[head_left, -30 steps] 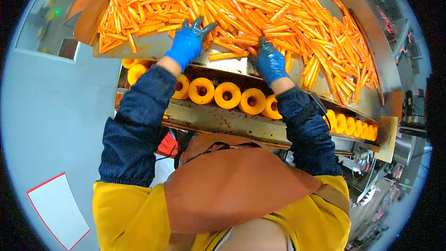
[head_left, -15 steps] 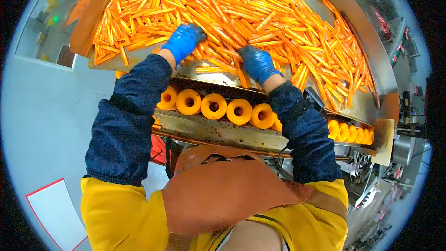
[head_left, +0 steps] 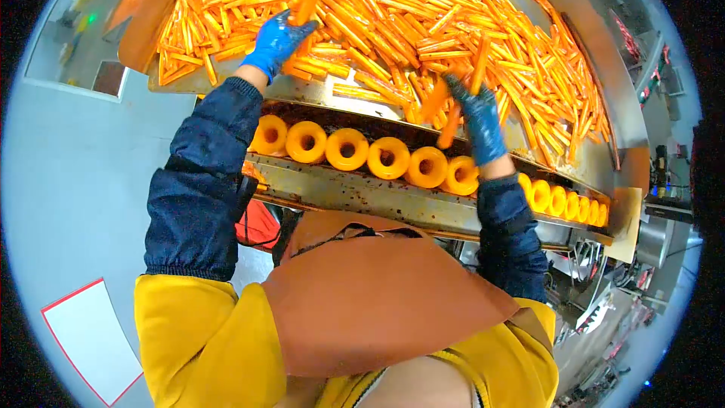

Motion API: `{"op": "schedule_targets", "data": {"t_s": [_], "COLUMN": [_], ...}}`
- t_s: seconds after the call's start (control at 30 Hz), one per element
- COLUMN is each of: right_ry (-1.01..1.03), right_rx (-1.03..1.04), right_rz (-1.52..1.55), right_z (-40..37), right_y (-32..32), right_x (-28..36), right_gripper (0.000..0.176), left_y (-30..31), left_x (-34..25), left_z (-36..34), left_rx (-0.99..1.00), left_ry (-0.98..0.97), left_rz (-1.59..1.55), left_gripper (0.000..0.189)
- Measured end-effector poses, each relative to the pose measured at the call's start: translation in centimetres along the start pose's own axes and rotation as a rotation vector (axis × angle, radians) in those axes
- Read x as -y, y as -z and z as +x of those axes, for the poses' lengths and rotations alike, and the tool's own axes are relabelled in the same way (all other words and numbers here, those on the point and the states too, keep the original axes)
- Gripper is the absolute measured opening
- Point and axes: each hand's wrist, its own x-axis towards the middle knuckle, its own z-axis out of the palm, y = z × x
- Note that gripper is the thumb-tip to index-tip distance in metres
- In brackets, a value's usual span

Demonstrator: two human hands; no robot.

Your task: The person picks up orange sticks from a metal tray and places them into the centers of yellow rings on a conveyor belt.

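A large heap of glossy orange sticks (head_left: 377, 15) lies on a metal tray (head_left: 529, 132). At the heap's left front, my left hand (head_left: 278, 44), in a blue glove, is closed round some orange sticks that stand up blurred between its fingers. My right hand (head_left: 477, 117), in a darkened blue glove, grips several sticks, one upright and others pointing down to the left, above the tray's front edge. Below that edge runs a row of orange ring-shaped cups (head_left: 347, 149) with dark centres. My right wrist is over the cups.
A metal ledge (head_left: 362, 202) runs in front of the cups. A pale board (head_left: 625, 219) stands at the tray's right end. On the floor at left lies a white panel with a red edge (head_left: 92, 340). A red item (head_left: 258, 225) is below the ledge.
My left hand has moved up and left, lifting sticks. My right hand has shifted right and slightly down, and sticks now show in it. More of the cups is uncovered.
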Motion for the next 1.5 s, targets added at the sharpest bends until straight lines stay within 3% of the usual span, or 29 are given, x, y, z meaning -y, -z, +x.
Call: {"op": "schedule_targets", "data": {"t_s": [0.03, 0.07, 0.13, 0.17, 0.2, 0.23, 0.27, 0.33, 0.47, 0.53, 0.63, 0.7, 0.73, 0.83, 0.9, 1.0, 1.03, 1.07, 1.13, 1.17, 1.2, 1.23, 1.27, 1.33, 1.37, 1.4, 1.5], "right_ry": [-0.035, -0.068, -0.159, -0.088, -0.018, 0.091, 0.09, 0.037, 0.018, -0.014, -0.048, 0.055, 0.209, 0.304, 0.198, 0.065, 0.198, 0.203, 0.575, 0.576, 0.459, 0.334, 0.334, 0.084, -0.043, -0.043, 0.093], "right_rx": [0.024, 0.047, 0.137, 0.203, 0.271, 0.205, 0.209, 0.052, 0.088, 0.181, 0.29, 0.274, 0.177, 0.195, 0.571, 0.705, 0.648, 0.651, 0.27, 0.272, 0.367, 0.448, 0.45, 0.495, 0.477, 0.485, 0.209], "right_rz": [0.129, 0.259, 0.151, 0.134, 0.118, -0.217, -0.215, -0.074, 0.204, -0.057, -0.109, -0.419, -0.532, -0.69, -1.058, -1.174, -1.143, -1.143, -0.931, -0.933, -0.56, -0.185, -0.187, 0.022, -0.029, -0.027, 0.024], "right_z": [-1.8, -3.6, -6.3, -6.8, -7.2, -7.6, -7.8, -8.0, -7.7, -6.8, -7.3, -7.4, -7.6, -7.3, -6.6, -5.9, -5.9, -6.1, -6.5, -6.3, -5.9, -5.6, -5.2, -4.7, -5.3, -5.8, -6.3], "right_y": [-1.8, -3.9, -7.4, -9.0, -10.2, -10.7, -11.2, -12.0, -15.4, -17.2, -17.5, -15.9, -15.3, -14.7, -15.5, -18.8, -19.6, -20.3, -21.7, -22.6, -23.5, -24.0, -24.3, -24.9, -24.1, -23.8, -22.7], "right_x": [-0.1, -0.2, -0.5, -2.1, -3.3, -4.0, -4.4, -5.6, -3.9, -6.4, -5.5, -5.4, -5.1, -3.8, -3.7, -0.7, -1.5, -0.9, 0.8, 0.9, 1.0, 0.9, -0.1, -2.7, -1.1, -1.3, -3.3], "right_gripper": [0.022, 0.018, 0.023, 0.023, 0.023, 0.023, 0.023, 0.022, 0.02, 0.034, 0.04, 0.043, 0.043, 0.038, 0.041, 0.042, 0.041, 0.041, 0.037, 0.037, 0.036, 0.035, 0.035, 0.035, 0.031, 0.031, 0.027], "left_y": [-2.6, -2.5, -1.5, -0.3, 0.0, 0.4, 0.8, 2.1, 3.4, 3.9, 4.1, 5.1, 5.2, 5.4, 5.3, 5.3, 5.1, 5.1, 5.0, 4.9, 4.9, 2.9, 2.8, 2.6, 3.3, 3.2, 4.7], "left_x": [5.7, 5.5, 3.7, 1.8, 2.3, 3.0, 3.6, 3.7, 5.4, 5.9, 8.7, 8.7, 9.0, 9.6, 9.2, 8.7, 8.7, 8.6, 8.0, 7.7, 7.6, 10.1, 9.8, 8.7, 8.2, 8.6, 7.9], "left_z": [2.8, 2.1, -1.0, -2.3, -3.2, -3.9, -4.7, -6.9, -10.0, -11.4, -12.9, -14.4, -14.8, -15.7, -15.9, -16.3, -16.3, -16.3, -16.7, -17.0, -17.2, -16.8, -17.1, -17.8, -17.8, -17.9, -18.5], "left_rx": [0.059, 0.063, -0.069, -0.092, -0.091, -0.096, -0.103, -0.114, -0.065, -0.099, -0.073, -0.067, -0.07, -0.046, -0.03, -0.008, 0.012, 0.031, 0.105, 0.182, 0.259, 0.339, 0.337, 0.408, 0.424, 0.418, 0.221], "left_ry": [0.04, 0.038, 0.065, 0.201, 0.203, 0.186, 0.168, 0.222, 0.397, 0.385, 0.357, 0.407, 0.409, 0.48, 0.5, 0.501, 0.465, 0.429, 0.411, 0.393, 0.376, 0.316, 0.316, 0.27, 0.284, 0.288, 0.378], "left_rz": [-0.344, -0.348, -0.782, -0.865, -0.862, -0.922, -0.982, -1.006, -1.215, -1.277, -1.273, -1.285, -1.287, -1.238, -1.254, -1.207, -1.209, -1.21, -1.164, -1.116, -1.067, -0.772, -0.774, -0.758, -0.697, -0.696, -0.929], "left_gripper": [0.06, 0.06, 0.051, 0.044, 0.044, 0.042, 0.04, 0.034, 0.035, 0.036, 0.035, 0.033, 0.033, 0.03, 0.03, 0.03, 0.03, 0.029, 0.028, 0.028, 0.027, 0.029, 0.029, 0.032, 0.032, 0.032, 0.033]}}
